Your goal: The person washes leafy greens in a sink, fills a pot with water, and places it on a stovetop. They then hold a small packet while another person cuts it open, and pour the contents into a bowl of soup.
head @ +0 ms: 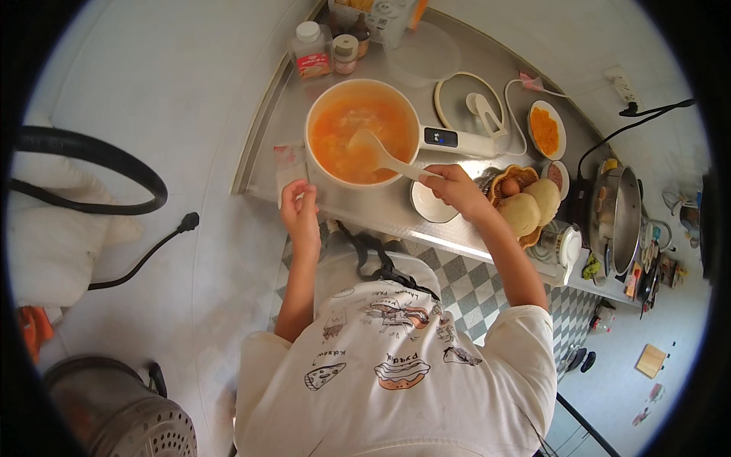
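A white electric pot [312,149] filled with orange soup [342,123] stands on the metal counter, its long handle [471,144] pointing right. In my right hand [457,189] is the handle of a cream-coloured ladle [391,161], whose bowl rests in the soup. Below that hand, partly covered by it, sits a small white bowl [429,207]. My left hand [301,211] hovers at the counter's front edge, fingers loosely curled and holding nothing. It is close to a flat packet [291,168] left of the pot.
Behind the pot are a white-capped jar [312,51], a smaller jar [345,56] and a glass lid [465,103]. On the right are a dish of orange food [545,130], a wicker basket [528,237] with produce and an egg, a glass jug [562,251] and a steel pan [627,228].
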Tool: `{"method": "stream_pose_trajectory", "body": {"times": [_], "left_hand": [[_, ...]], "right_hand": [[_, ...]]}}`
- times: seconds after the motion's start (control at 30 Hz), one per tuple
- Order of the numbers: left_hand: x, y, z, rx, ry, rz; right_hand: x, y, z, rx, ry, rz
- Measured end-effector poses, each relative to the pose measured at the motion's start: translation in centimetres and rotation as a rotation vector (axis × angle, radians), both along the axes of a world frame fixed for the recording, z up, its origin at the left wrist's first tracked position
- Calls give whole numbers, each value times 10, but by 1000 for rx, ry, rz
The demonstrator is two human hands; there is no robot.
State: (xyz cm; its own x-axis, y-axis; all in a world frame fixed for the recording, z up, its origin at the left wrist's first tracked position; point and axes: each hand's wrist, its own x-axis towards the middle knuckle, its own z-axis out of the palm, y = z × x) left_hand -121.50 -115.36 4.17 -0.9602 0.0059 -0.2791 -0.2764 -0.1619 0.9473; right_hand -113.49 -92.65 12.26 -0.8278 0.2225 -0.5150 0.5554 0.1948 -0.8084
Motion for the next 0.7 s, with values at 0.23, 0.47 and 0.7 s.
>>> {"method": "stream_pose_trajectory", "body": {"times": [0.23,0.47,0.7], "left_hand": [[6,-20,-2,4,-7,14],[14,-33,-5,-77,-41,49],[43,-66,-24,-165,-140,-177]], "right_hand": [[13,-24,-28,-641,-26,-381],[25,-39,-21,24,198,-272],[32,-35,1,995,469,139]]}}
